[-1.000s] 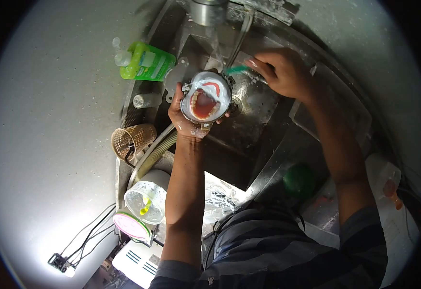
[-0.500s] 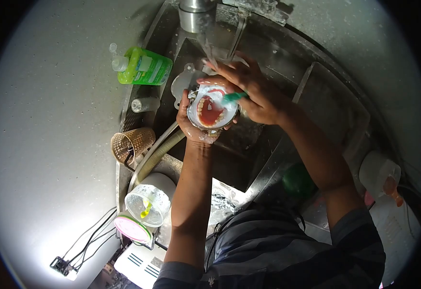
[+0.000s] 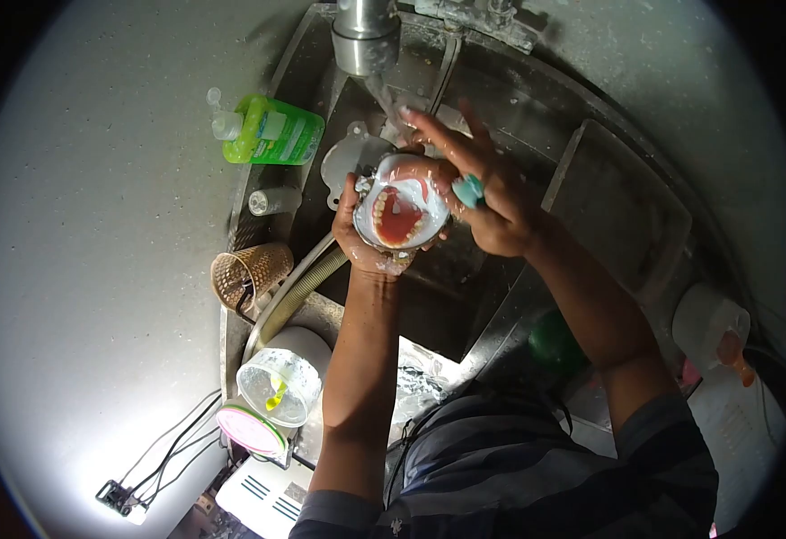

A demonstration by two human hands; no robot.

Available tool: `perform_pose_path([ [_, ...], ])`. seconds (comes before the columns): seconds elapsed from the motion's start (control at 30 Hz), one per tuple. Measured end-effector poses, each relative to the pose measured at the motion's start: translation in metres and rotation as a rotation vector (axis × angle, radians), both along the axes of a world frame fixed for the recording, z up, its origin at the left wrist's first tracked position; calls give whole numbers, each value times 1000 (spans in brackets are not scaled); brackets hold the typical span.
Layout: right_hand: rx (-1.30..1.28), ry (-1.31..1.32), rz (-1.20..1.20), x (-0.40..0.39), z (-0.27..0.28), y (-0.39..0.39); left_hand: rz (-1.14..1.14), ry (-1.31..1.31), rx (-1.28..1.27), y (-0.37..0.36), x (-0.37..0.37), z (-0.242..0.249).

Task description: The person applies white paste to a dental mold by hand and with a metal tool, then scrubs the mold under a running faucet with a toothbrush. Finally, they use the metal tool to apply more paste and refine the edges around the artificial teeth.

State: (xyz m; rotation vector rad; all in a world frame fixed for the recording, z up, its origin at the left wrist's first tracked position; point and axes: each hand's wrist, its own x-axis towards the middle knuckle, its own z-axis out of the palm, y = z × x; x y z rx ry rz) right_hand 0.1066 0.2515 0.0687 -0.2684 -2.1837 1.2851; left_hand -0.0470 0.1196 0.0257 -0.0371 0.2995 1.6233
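Observation:
My left hand (image 3: 364, 244) is wrapped round a metal-rimmed denture flask half filled with white plaster (image 3: 435, 208), tilted up toward me. Set in the plaster is a pink denture (image 3: 399, 227) with a curved row of cream teeth. To its right, my right hand (image 3: 503, 208) grips a small teal-green tool (image 3: 468, 190), its working end hidden; the index finger stretches toward the water stream (image 3: 382, 94). The water falls from a metal tap (image 3: 366, 45) just beyond the flask. Beside the left fingers, a flat grey metal plate with lugs (image 3: 346, 166) lies in the sink.
A metal sink (image 3: 550, 117) surrounds my hands. Along its left rim are a green soap bottle (image 3: 276, 132), a clear small bottle (image 3: 274, 201), a perforated tan basket (image 3: 271, 269) and a ribbed hose (image 3: 306, 289). Nearer stand a clear tub (image 3: 298, 382) and a pink-and-white lid (image 3: 251, 431).
My right hand has shifted slightly right and toward me, drawing the green tool back from the plaster. The left hand keeps holding the flask. The whole view has dropped slightly.

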Motion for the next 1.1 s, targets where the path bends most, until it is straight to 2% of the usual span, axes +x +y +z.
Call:
perform_pose_path([
  [0.03, 0, 0, 1, -2, -1, 0, -20, -3, 15, -1, 1, 1],
  [0.1, -210, 104, -31, -7, -5, 1, 22, -52, -49, -2, 4, 0],
  [0.13, -301, 119, 29, -10, -5, 6, 30, -41, -39, -2, 5, -2],
  [0.17, -298, 120, 29, -9, -4, 7, 37, -31, -31, -1, 5, -4],
  [0.23, -71, 85, 105, -6, 5, 9, 8, -23, -29, 3, 8, 6],
  [0.33, -15, 22, 54, -17, 2, 13, 71, 24, -148, 4, 13, 8],
  [0.43, 89, -102, 92, -15, 4, 8, 122, 23, -127, 8, 12, 14],
  [0.5, 130, -112, -35, -7, 3, 0, 163, 64, -133, 7, 10, 14],
  [0.57, 152, -118, -49, -1, -5, -17, 208, 45, 12, 6, 2, 5],
  [0.6, 143, -117, -108, 3, -8, -30, 343, -58, -202, 13, 9, 22],
  [0.7, 98, -114, -192, 6, -5, -44, 306, -60, -187, 10, 9, 14],
  [0.73, 64, -134, -169, 4, -2, -38, 372, -9, -416, 14, 14, 19],
  [0.77, 30, -154, -149, 1, 2, -29, 178, 14, -150, 3, 12, 2],
  [0.87, 26, -187, -30, -11, -5, 2, 150, -21, -65, 3, 23, 3],
  [0.93, -11, -182, -7, -12, -9, 4, 26, -26, 181, 7, 16, 3],
  [0.97, -6, -176, 0, -9, -10, -4, 33, -20, 186, 8, 14, 2],
  [1.03, -64, -182, -156, -2, -8, -28, 210, -109, 164, 15, 14, 7],
  [1.07, 2, -169, -225, 0, -5, -43, 406, -58, -237, 21, 17, 12],
  [1.1, 111, -147, -307, 0, -7, -56, 405, -58, -239, 24, 20, 14],
])
